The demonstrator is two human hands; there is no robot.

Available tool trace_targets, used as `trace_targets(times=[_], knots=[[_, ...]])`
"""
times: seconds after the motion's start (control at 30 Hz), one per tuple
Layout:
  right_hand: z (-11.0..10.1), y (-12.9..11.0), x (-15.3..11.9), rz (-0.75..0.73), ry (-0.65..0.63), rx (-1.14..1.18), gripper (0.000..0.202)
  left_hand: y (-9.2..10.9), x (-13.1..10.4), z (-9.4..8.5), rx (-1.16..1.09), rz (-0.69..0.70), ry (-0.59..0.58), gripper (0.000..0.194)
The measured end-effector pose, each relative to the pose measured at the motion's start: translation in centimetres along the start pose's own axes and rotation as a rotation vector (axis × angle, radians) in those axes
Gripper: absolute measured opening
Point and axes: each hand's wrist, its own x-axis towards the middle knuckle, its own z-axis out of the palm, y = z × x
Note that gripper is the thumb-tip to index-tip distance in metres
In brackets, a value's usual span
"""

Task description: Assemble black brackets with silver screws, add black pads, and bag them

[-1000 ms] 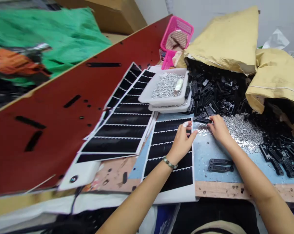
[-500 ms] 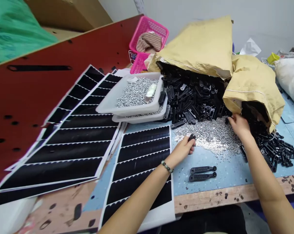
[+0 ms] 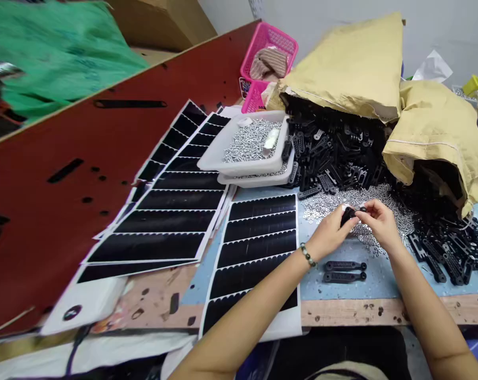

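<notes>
My left hand (image 3: 334, 227), with a beaded bracelet at its wrist, is closed around a black plastic part (image 3: 347, 215). Right beside it, my right hand (image 3: 379, 221) pinches a small dark piece (image 3: 363, 209) against or close to that part; whether they touch I cannot tell. Both hands are over the near side of a heap of small silver screws and washers (image 3: 326, 203). Below them on the blue tabletop, two black slotted arms (image 3: 345, 265) with ringed ends lie side by side.
Yellow sacks (image 3: 349, 68) spill black plastic parts (image 3: 334, 153) at the back. Stacked white trays (image 3: 242, 169) of screws stand left of them. Sheets of black labels (image 3: 258, 237) cover the left side, beside a red board (image 3: 84, 153). Pink baskets (image 3: 268, 39) stand behind.
My right hand has come left from the pile by the small sack to meet my left hand, carrying a small dark piece. The camera view has turned to the left.
</notes>
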Motion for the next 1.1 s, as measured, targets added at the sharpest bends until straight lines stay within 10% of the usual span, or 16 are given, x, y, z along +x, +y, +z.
trace_targets(times=[0.27,0.6,0.87,1.1], knots=[[-1.1,0.2,-2.7,0.032,0.064,-0.06,0.029,1.0,-0.5,-0.3,0.406,0.212,-0.093,0.024],[-1.7,4.3,-6.2,-0.238,-0.127,-1.123,0.015,-1.3,-1.1,-0.2,-0.183,-0.228,-0.282,0.017],[-3.5,4.0,-7.0,-0.268,-0.073,-1.14,0.017,-1.5,-0.8,1.2,-0.273,-0.27,-0.334,0.017],[-0.8,4.8,-5.8,-0.358,-0.188,-1.123,0.019,-1.9,-1.0,0.5,-0.152,-0.259,-0.211,0.018]])
